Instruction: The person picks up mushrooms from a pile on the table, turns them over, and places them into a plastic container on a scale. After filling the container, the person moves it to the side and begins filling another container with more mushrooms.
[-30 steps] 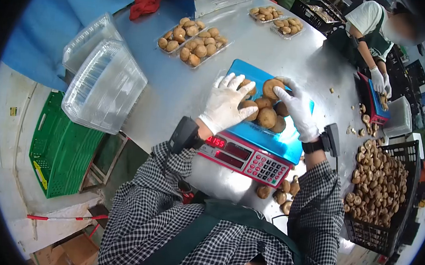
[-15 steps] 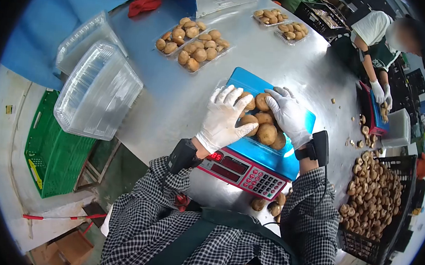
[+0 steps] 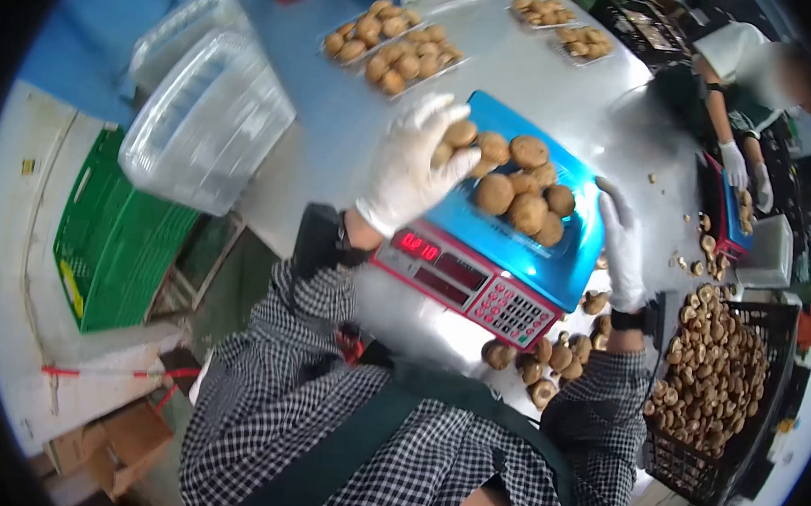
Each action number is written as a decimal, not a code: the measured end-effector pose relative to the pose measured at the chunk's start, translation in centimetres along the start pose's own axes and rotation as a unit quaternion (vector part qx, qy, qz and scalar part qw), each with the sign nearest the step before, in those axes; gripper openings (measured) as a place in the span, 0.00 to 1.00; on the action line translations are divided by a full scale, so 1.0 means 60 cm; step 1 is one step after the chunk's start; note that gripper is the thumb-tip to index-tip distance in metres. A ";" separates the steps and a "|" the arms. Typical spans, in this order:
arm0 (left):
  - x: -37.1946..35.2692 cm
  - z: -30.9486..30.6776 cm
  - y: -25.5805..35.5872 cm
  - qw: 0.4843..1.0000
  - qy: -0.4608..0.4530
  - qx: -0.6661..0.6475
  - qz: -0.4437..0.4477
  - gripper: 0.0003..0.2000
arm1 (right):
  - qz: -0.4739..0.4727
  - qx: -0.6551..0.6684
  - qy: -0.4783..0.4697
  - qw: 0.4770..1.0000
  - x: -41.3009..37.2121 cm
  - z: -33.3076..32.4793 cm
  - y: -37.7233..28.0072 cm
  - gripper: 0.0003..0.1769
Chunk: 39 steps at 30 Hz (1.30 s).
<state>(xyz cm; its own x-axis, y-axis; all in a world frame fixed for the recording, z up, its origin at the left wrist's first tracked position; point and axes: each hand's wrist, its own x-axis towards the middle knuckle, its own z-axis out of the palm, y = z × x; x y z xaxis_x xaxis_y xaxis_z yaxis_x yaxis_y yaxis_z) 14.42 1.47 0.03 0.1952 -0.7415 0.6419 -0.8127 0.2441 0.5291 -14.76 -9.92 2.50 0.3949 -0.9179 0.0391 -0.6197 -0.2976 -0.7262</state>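
Observation:
Brown mushrooms (image 3: pixel 526 211) sit in a clear plastic tray on the blue plate of a digital scale (image 3: pixel 569 274). Red digits glow on the scale's display (image 3: pixel 420 246). My left hand (image 3: pixel 410 164), in a white glove, curves at the left end of the tray, its thumb and fingers apart around the nearest mushrooms; the exact contact is blurred. Past the plate's right edge, my right hand (image 3: pixel 622 245), also gloved, has its fingers stretched out and holds nothing. Loose mushrooms (image 3: pixel 563 358) lie on the table below it.
Stacked clear trays (image 3: pixel 212 122) stand at the left, above a green crate (image 3: pixel 110 242). Filled mushroom trays (image 3: pixel 414 61) lie toward the back. A black crate of mushrooms (image 3: pixel 712 368) is at the right. Beyond it, a co-worker's gloved hands (image 3: pixel 745 173) are at another scale (image 3: pixel 730 215).
My right hand has left the mushrooms and moved right, past the scale's edge. My left hand has shifted to the tray's left end. The display digits differ, and the whole view has shifted.

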 end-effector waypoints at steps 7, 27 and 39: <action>-0.038 -0.077 -0.013 0.992 0.024 -0.013 -0.125 0.18 | 0.010 0.122 0.022 0.992 -0.093 -0.041 0.100 0.20; 0.121 0.093 0.014 0.943 -0.317 0.072 0.066 0.28 | 0.044 -0.068 0.032 0.996 -0.065 0.037 0.053 0.19; 0.124 0.100 -0.030 0.915 -0.387 -0.065 0.092 0.27 | 0.076 -0.063 0.063 0.993 -0.058 0.052 0.046 0.18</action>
<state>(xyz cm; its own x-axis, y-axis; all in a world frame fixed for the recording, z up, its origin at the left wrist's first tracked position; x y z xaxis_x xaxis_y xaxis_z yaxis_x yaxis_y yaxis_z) 14.02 -8.25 0.52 -0.4264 -0.8888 0.1677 -0.7103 0.4438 0.5463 -15.71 -6.75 -1.78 0.2072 -0.9779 0.0272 -0.7485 -0.1764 -0.6392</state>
